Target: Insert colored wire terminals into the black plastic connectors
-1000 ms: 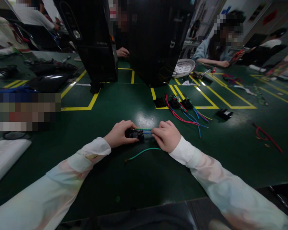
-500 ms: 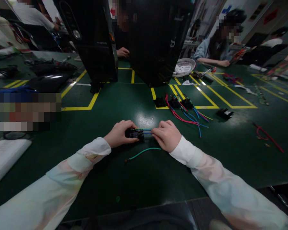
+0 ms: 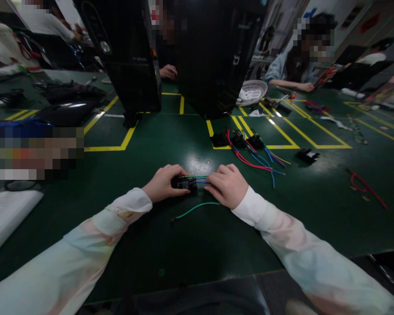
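Note:
My left hand (image 3: pixel 166 183) is closed round a small black plastic socket or connector housing (image 3: pixel 188 184), thumb in front and fingers behind. Green-yellow and blue wires (image 3: pixel 201 178) run from the housing's right side into my right hand (image 3: pixel 227 185), whose fingers pinch them; the fingertips partly hide the wires. Below the housing a loose green wire (image 3: pixel 197 206) lies on the table, one end with a small terminal, the other passing under my right hand. Beyond my right hand sit several black housings (image 3: pixel 239 140) with red, blue and yellow wires trailing from them.
Two tall black cases (image 3: pixel 213 61) stand at the back. Another black housing (image 3: pixel 307 156) and a red wire (image 3: pixel 364 186) lie to the right. A white basket (image 3: pixel 253 92) is behind them. At far left rests a white box-like object (image 3: pixel 9 218). Co-workers sit across the green table (image 3: pixel 151 144).
My right hand's fingertips have shifted very slightly left along the wires toward the housing. My left hand keeps its hold, almost unmoved.

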`<state>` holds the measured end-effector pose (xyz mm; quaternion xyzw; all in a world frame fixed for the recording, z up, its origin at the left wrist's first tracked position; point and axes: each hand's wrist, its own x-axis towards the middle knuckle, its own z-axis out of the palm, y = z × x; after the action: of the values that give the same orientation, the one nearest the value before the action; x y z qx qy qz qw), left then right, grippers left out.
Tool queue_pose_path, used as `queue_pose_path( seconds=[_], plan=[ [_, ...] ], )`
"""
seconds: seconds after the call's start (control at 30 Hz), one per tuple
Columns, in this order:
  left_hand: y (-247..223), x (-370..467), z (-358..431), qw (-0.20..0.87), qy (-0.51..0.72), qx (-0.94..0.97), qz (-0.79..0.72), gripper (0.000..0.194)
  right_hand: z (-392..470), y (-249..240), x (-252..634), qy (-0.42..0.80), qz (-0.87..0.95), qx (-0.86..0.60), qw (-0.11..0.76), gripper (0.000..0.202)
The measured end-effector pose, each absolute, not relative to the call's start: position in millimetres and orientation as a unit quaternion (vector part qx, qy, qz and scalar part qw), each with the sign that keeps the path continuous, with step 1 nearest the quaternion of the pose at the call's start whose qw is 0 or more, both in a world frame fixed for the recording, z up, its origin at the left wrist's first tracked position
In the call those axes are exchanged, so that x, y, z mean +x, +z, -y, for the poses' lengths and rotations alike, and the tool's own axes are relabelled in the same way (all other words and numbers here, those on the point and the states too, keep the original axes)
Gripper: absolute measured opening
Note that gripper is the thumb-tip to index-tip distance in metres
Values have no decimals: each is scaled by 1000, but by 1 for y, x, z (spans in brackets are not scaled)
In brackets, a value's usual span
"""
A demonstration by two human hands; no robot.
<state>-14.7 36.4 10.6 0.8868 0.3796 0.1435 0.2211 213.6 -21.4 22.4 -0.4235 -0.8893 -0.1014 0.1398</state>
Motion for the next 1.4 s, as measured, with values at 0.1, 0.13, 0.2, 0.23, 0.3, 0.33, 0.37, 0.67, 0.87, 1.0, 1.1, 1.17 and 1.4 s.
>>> queue_pose_path(
  seconds=[0.1,0.13,0.2,0.23,0.3,0.33,0.37,0.67,0.87,1.0,1.1,1.17,1.4],
  plan=[
    [11,-14,-36,220,143,888,-378,36,23,24,210,-122,880,-435,144,20],
    [11,-14,-36,219,144,888,-378,36,24,24,209,-129,877,-438,149,21],
    [11,-14,-36,220,143,888,-378,36,24,25,208,-138,873,-439,164,22],
    [12,-14,-36,221,142,887,-379,36,24,25,208,-141,871,-438,171,23],
    [12,-14,-36,221,140,888,-379,36,24,25,208,-138,872,-435,177,23],
    [12,-14,-36,221,138,888,-379,36,23,25,209,-133,874,-432,176,23],
    [12,-14,-36,221,137,888,-379,36,23,24,209,-125,878,-429,171,22],
    [11,-15,-36,220,144,887,-378,35,23,23,210,-133,874,-432,177,22],
    [10,-15,-37,222,146,887,-379,35,22,22,210,-123,877,-434,166,21],
    [12,-13,-36,216,147,887,-380,35,23,24,209,-141,866,-443,182,24],
    [12,-14,-36,217,146,888,-379,35,23,25,208,-124,879,-428,168,21],
    [11,-15,-37,218,146,888,-378,35,23,25,208,-123,881,-427,166,20],
    [9,-16,-37,216,142,890,-377,35,22,24,209,-117,878,-432,167,20]
  ],
)
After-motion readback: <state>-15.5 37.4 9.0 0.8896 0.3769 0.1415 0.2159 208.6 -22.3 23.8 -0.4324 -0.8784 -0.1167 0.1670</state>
